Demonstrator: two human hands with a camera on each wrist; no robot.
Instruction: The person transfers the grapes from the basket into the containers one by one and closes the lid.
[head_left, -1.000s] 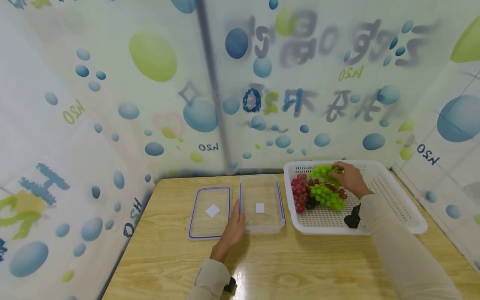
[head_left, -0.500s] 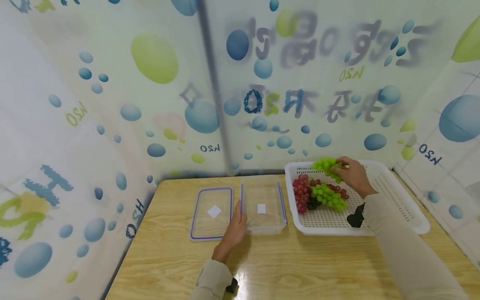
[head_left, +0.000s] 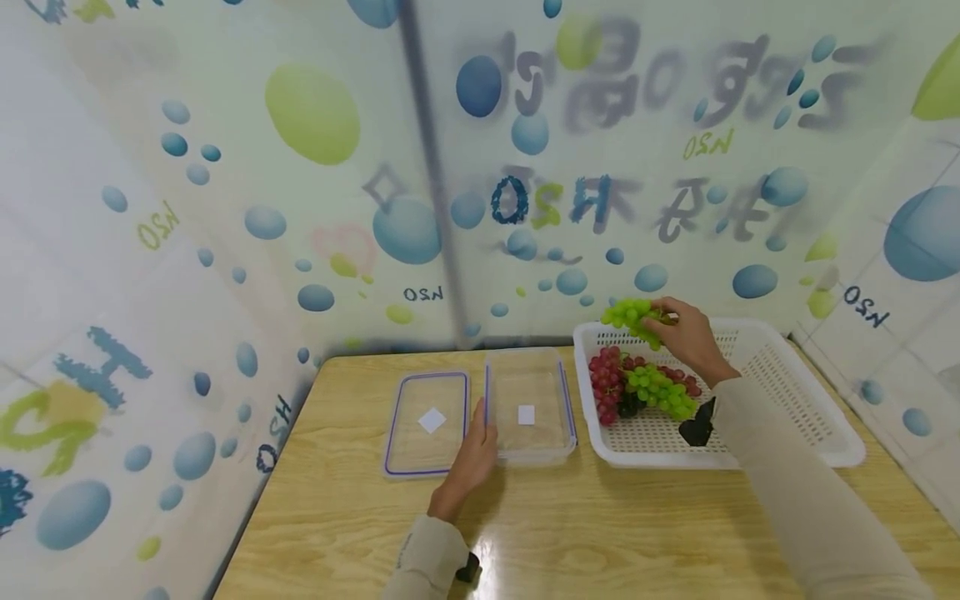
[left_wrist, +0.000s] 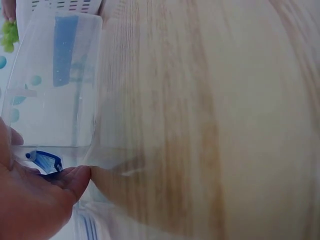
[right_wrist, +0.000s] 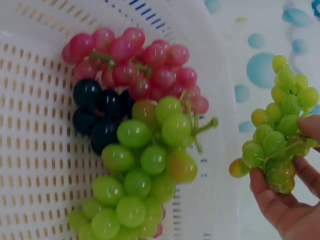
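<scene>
Over the back left of the white basket, my right hand [head_left: 690, 333] pinches a bunch of green grapes [head_left: 633, 319], raised above the other fruit. In the right wrist view, thumb and fingertips close around the stem end of that bunch [right_wrist: 280, 135]. Red grapes [right_wrist: 130, 62], black grapes [right_wrist: 100, 112] and a second green bunch [right_wrist: 140, 185] lie together in the basket. My left hand [head_left: 474, 454] holds the left side of a clear, lidless plastic container [head_left: 528, 450], with thumb and fingers at its blue-edged clip flap [left_wrist: 47, 161].
The white perforated basket [head_left: 817, 408] stands at the right, close to the back wall. A clear lid with a blue seal [head_left: 408, 417] lies left of the container. The wooden table [head_left: 570, 533] meets patterned walls [head_left: 337, 208] behind and at both sides.
My right hand has lifted the green bunch off the pile and moved it up and slightly left. The left hand stays at the container's side.
</scene>
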